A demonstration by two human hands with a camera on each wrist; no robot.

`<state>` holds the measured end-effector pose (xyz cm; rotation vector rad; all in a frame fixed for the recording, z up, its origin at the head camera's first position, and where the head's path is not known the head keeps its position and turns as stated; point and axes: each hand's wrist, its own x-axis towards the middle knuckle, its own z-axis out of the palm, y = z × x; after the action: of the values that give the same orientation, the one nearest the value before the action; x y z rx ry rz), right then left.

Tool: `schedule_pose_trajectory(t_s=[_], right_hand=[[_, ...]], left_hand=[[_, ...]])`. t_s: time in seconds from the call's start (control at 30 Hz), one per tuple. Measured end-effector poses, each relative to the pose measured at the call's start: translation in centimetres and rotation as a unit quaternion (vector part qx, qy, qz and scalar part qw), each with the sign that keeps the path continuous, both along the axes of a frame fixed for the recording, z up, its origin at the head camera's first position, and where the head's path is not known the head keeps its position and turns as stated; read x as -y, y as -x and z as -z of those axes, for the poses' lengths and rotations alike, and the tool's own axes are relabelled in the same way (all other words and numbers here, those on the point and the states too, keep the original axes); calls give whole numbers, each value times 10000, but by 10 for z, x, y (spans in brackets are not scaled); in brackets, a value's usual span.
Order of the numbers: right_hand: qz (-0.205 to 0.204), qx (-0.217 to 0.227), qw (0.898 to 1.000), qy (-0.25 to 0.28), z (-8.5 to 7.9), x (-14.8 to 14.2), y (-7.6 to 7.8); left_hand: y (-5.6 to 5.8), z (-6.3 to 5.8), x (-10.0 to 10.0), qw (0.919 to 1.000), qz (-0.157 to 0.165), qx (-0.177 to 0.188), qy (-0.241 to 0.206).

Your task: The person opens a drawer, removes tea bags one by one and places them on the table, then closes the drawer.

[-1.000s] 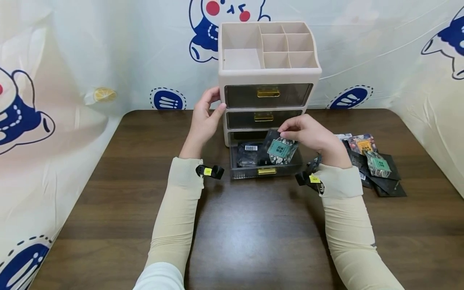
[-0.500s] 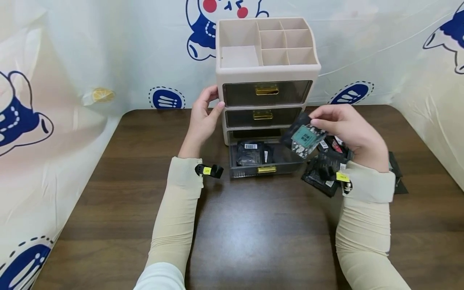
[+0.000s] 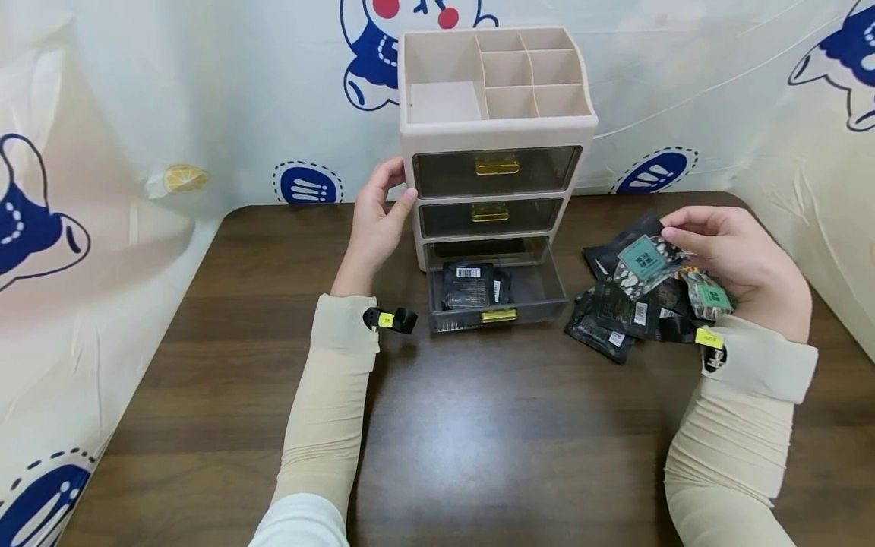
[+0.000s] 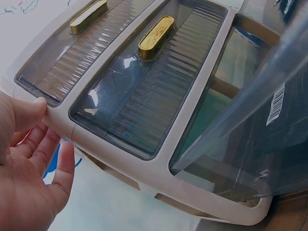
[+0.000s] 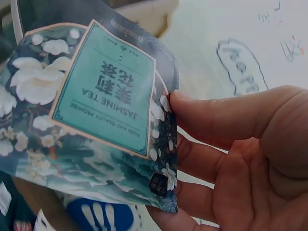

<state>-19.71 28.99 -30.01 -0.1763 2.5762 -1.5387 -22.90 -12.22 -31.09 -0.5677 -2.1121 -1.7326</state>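
Note:
A black tea bag packet (image 3: 645,258) with a green label, which reads jasmine tea in the right wrist view, is pinched at its edge by my right hand (image 3: 748,262). It is held over a pile of packets (image 3: 625,308) on the table's right. My left hand (image 3: 376,224) grips the left front edge of a cream drawer organizer (image 3: 499,131), with the thumb on the front frame and fingers along the side. The organizer's bottom drawer (image 3: 540,300) is pulled out. Inside it, toward the left, lie black packets (image 3: 468,287) showing barcode labels.
Two upper drawers with gold handles (image 3: 497,166) are closed. Open compartments (image 3: 444,102) top the organizer. The brown table (image 3: 437,441) extends in front, and a printed curtain (image 3: 225,114) hangs behind it.
My right hand has carried the jasmine tea packet from the open drawer rightward to above the pile. The left hand stays on the organizer; the head view has shifted slightly.

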Motion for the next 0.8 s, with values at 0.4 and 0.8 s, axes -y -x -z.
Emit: schedule_pose_trajectory(t_s=[0.4, 0.8], right_hand=[[449, 1030, 9925, 483, 30, -59, -5], [537, 1660, 9833, -511, 54, -54, 16]], left_hand=[[3, 0, 1, 9999, -20, -61, 112], [2, 0, 0, 10000, -12, -18, 17]])
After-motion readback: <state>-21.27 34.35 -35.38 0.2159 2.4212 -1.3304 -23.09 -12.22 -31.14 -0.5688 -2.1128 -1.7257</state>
